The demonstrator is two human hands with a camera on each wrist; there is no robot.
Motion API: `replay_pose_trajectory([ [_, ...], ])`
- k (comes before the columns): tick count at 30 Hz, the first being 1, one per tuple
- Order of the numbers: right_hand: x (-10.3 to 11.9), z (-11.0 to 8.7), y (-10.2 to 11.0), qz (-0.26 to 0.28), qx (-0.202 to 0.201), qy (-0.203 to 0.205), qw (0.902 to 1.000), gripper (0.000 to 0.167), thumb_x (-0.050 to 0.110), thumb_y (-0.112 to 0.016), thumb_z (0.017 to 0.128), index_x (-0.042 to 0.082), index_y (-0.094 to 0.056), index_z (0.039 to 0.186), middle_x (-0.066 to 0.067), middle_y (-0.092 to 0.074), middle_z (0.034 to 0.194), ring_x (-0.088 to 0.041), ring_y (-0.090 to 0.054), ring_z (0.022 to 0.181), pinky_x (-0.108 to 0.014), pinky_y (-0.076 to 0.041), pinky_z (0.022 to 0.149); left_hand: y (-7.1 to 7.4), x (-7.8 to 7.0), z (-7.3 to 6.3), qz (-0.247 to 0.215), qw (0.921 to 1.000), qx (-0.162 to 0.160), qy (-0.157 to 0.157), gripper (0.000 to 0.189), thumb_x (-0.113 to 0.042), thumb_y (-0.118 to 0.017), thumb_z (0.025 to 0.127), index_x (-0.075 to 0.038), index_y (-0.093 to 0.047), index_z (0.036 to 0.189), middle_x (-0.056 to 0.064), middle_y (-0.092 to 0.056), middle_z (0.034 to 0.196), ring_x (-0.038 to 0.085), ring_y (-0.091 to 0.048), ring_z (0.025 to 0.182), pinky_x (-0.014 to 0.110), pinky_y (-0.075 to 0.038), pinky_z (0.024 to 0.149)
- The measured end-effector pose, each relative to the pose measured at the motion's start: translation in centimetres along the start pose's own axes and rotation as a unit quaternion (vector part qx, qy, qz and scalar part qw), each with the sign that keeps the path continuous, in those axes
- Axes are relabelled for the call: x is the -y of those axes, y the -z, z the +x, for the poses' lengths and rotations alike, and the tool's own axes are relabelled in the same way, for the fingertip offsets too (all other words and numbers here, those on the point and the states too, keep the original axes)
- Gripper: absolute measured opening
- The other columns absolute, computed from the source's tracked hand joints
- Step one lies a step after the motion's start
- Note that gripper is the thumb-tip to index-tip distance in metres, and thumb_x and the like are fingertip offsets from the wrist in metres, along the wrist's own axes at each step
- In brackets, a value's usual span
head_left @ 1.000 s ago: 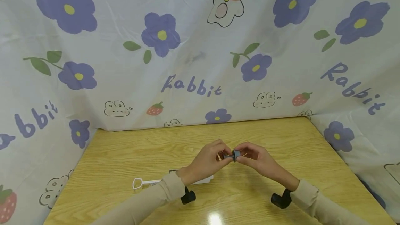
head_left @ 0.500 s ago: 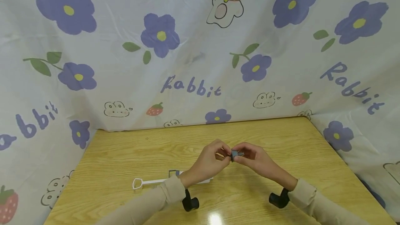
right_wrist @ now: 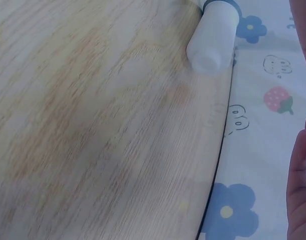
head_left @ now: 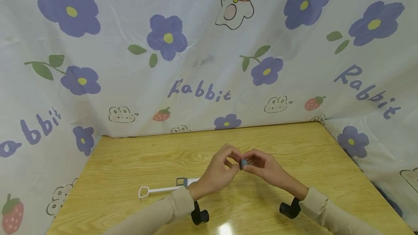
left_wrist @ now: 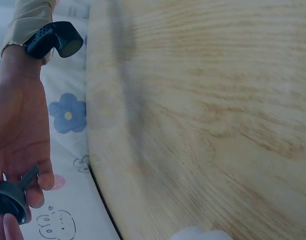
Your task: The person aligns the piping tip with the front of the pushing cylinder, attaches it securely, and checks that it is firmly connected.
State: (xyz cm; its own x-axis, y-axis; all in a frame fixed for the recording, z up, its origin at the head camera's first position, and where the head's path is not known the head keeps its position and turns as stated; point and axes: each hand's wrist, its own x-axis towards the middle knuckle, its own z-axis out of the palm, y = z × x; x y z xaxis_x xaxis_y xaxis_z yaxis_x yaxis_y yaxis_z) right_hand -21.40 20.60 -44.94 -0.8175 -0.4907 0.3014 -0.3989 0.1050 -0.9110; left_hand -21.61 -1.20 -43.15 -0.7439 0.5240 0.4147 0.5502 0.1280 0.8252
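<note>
Both hands meet above the wooden table around a small blue-grey funnel (head_left: 243,163) with a cup-shaped mouth. My right hand (head_left: 265,164) holds it from the right, its narrow spout lying among that hand's fingers in the left wrist view. My left hand (head_left: 219,168) pinches at the rim from the left; its fingertips (left_wrist: 11,227) show at the dark mouth of the funnel (left_wrist: 10,197). Left of the hands, a white bottle (head_left: 192,181) with a blue-grey collar and loop lies partly hidden behind the left wrist.
A white rod with a loop handle (head_left: 143,192) lies beside the bottle on the wooden table (head_left: 130,162). The bottle's rounded white end (right_wrist: 213,45) shows in the right wrist view. A flower-printed cloth (head_left: 196,64) hangs along the back and sides.
The funnel has turned between the hands: its stem pointed left first, then right, and now only its cup shows from the head. The hands have shifted slightly left.
</note>
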Motion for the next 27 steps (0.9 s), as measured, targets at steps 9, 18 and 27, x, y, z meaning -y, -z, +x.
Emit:
replay_pose_trajectory([
  [9,-0.2,0.0,0.1,-0.014,-0.002,-0.002,0.9999,0.027,0.004,-0.061,0.098,0.000,-0.058,0.124,-0.023,-0.060,0.113,-0.013,-0.066,0.096,-0.030,-0.057,0.081,3.9,2.0,-1.7,0.247,0.9673,0.057,-0.015,0.011,-0.015,-0.059,0.099,-0.018,-0.061,0.109,-0.005,-0.058,0.109,0.010,-0.059,0.088,0.020,-0.047,0.066],
  [18,-0.7,-0.2,0.8,-0.059,-0.023,0.006,0.9980,0.026,0.004,-0.062,0.097,0.004,-0.060,0.122,-0.018,-0.062,0.110,-0.012,-0.065,0.095,-0.028,-0.056,0.079,9.2,4.9,-5.5,0.360,0.9233,0.128,0.035,0.018,-0.028,-0.061,0.099,-0.015,-0.066,0.111,0.001,-0.065,0.106,0.009,-0.063,0.083,0.023,-0.051,0.065],
  [27,-1.4,-0.3,1.8,-0.078,-0.039,0.013,0.9961,0.028,0.001,-0.063,0.096,0.001,-0.059,0.123,-0.019,-0.062,0.114,-0.011,-0.065,0.096,-0.024,-0.054,0.083,10.4,5.3,-7.3,0.437,0.8751,0.194,0.075,0.063,-0.065,-0.061,0.089,-0.020,-0.060,0.134,0.000,-0.066,0.119,0.014,-0.066,0.090,0.034,-0.054,0.071],
])
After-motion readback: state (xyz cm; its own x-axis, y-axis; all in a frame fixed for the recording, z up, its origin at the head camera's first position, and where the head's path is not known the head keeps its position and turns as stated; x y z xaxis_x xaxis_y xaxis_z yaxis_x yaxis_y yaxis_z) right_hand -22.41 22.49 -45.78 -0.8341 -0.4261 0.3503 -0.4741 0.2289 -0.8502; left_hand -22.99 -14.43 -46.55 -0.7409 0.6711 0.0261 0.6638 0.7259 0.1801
